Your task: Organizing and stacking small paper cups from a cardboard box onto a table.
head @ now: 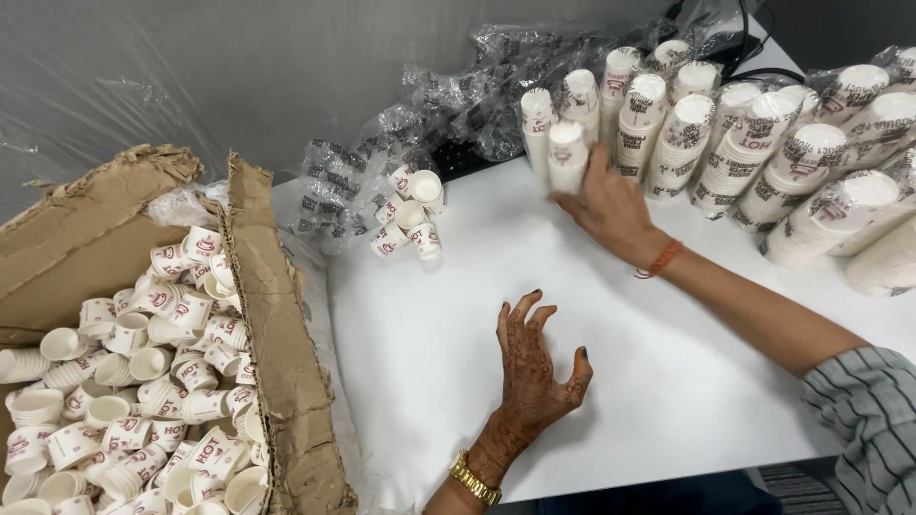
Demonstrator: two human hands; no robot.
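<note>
My left hand [534, 367], marked with henna and wearing a gold watch, rests on the white table [658, 372] with its fingers spread and nothing in it. My right hand [609, 208], with an orange thread at the wrist, reaches to the back of the table. Its fingers close around a short stack of white paper cups [567, 153] with red print, standing upright at the front of a group of similar cup stacks [658, 114].
A torn cardboard box [277, 334] at the left is full of loose paper cups [143, 381]. A small pile of loose cups [410, 215] lies on the table. Crumpled plastic wrappers [448, 105] sit behind. Plastic-wrapped cup stacks [840, 191] lie at the right.
</note>
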